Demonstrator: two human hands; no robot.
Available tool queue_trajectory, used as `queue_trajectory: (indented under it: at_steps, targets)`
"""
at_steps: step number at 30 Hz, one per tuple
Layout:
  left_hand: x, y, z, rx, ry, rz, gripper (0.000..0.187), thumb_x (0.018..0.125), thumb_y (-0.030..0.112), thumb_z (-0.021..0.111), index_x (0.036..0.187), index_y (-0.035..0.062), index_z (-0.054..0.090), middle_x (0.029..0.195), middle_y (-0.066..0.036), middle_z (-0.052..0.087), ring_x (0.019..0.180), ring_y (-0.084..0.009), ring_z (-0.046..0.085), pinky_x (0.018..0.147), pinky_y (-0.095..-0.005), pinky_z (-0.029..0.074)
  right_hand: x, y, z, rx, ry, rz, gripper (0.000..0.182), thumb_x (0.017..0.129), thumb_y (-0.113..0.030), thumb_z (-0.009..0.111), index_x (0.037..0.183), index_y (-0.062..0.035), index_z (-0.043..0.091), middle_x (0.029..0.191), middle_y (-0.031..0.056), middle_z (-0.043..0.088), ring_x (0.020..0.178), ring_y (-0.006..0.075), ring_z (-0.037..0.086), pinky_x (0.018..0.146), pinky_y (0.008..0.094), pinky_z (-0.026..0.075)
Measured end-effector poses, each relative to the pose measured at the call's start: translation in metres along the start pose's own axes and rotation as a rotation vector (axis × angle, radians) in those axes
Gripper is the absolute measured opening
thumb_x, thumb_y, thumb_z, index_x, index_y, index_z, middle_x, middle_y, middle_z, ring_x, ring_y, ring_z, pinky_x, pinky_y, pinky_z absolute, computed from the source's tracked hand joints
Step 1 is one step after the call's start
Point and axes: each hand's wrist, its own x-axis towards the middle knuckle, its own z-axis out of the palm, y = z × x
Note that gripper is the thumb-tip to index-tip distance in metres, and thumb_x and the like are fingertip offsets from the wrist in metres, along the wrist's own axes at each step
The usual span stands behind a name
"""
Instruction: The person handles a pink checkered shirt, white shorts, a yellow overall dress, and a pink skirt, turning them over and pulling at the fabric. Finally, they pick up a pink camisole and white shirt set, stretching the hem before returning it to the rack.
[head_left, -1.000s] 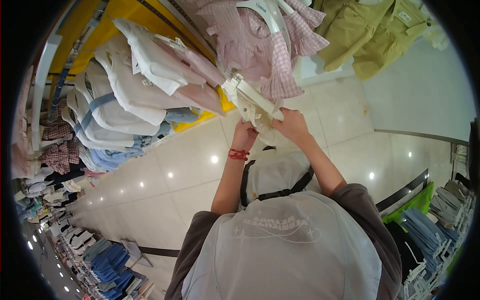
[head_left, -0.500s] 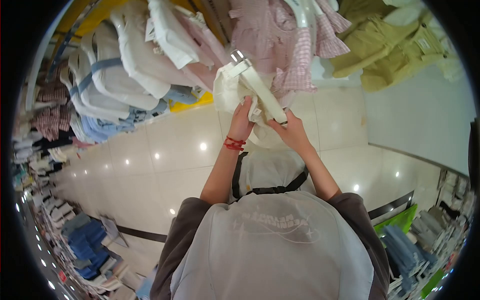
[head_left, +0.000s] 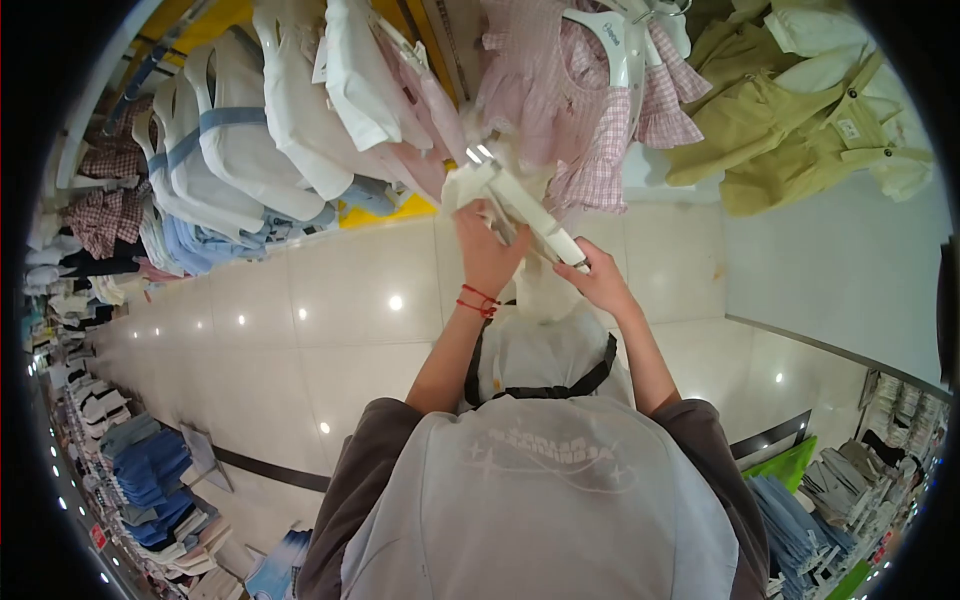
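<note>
A long white bar (head_left: 530, 212) with a shiny metal end piece lies slantwise in front of me; it looks like a clip hanger. Cream cloth (head_left: 484, 183), part of a garment, bunches around its upper left end and hangs below. My left hand (head_left: 490, 252) is closed on this cloth, its fingers curled and partly hidden by the folds. At the bar's lower right end, my right hand (head_left: 602, 282) grips the tip between thumb and fingers. A red bracelet (head_left: 478, 301) circles my left wrist.
Ahead hang pink checked dresses (head_left: 595, 150) on a white hanger (head_left: 622, 60). White tops (head_left: 245, 140) fill the rack on the left, khaki garments (head_left: 770, 120) the right. A pale panel (head_left: 820, 260) stands at right. Folded jeans (head_left: 150, 470) lie behind on the left.
Both hands have come slightly lower and closer to me with the bar and cloth. The left hand has turned, its fingers now more curled into the cloth.
</note>
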Motion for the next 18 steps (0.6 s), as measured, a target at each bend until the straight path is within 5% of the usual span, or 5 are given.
queue_trajectory:
  at_steps: [4, 7, 10, 13, 18]
  targets:
    - [0.045, 0.021, -0.037, 0.223, 0.092, 0.284, 0.070, 0.057, 0.021, 0.076, 0.114, 0.0010, 0.040, 0.108, -0.018, 0.046, 0.103, -0.0339, 0.040, 0.090, -0.0431, 0.030, 0.011, 0.022, -0.040, 0.055, -0.213, 0.020, 0.024, 0.077, -0.018, 0.064, 0.094, -0.0035, 0.056, 0.077, 0.0020, 0.056, 0.071, 0.0080, 0.050, 0.066, 0.0234, 0.042]
    - [0.066, 0.013, -0.041, 0.226, -0.601, 0.091, 0.061, 0.066, 0.033, 0.070, 0.110, -0.0016, 0.047, 0.093, -0.020, 0.056, 0.087, -0.0343, 0.054, 0.074, -0.0390, 0.042, 0.024, 0.044, -0.062, 0.000, -0.357, 0.078, 0.024, 0.076, -0.020, 0.065, 0.093, -0.0042, 0.056, 0.081, 0.0027, 0.057, 0.078, 0.0116, 0.051, 0.071, 0.0257, 0.042]
    - [0.045, 0.006, -0.024, 0.260, -0.594, 0.190, 0.049, 0.074, 0.036, 0.061, 0.102, -0.0027, 0.051, 0.073, -0.020, 0.058, 0.067, -0.0369, 0.057, 0.061, -0.0384, 0.046, 0.030, 0.073, -0.066, -0.644, 0.159, -0.226, 0.037, 0.075, -0.026, 0.066, 0.103, -0.0069, 0.052, 0.102, 0.0069, 0.052, 0.092, 0.0204, 0.049, 0.075, 0.0329, 0.042]
    - [-0.003, 0.024, 0.001, 0.223, -0.577, 0.111, 0.042, 0.077, 0.030, 0.058, 0.102, -0.0019, 0.049, 0.083, -0.020, 0.056, 0.075, -0.0357, 0.056, 0.065, -0.0396, 0.046, 0.032, 0.077, -0.054, -0.297, 0.649, -0.212, 0.052, 0.073, -0.025, 0.068, 0.117, -0.0101, 0.042, 0.120, 0.0111, 0.042, 0.102, 0.0278, 0.045, 0.080, 0.0383, 0.041]
    - [-0.082, 0.036, 0.037, -0.051, -1.038, 0.186, 0.046, 0.076, 0.022, 0.055, 0.115, 0.0030, 0.039, 0.104, -0.018, 0.050, 0.084, -0.0350, 0.055, 0.072, -0.0408, 0.045, 0.001, 0.031, -0.018, 0.433, 0.336, 0.179, 0.065, 0.070, -0.017, 0.069, 0.124, -0.0120, 0.033, 0.123, 0.0163, 0.040, 0.098, 0.0295, 0.050, 0.079, 0.0363, 0.042]
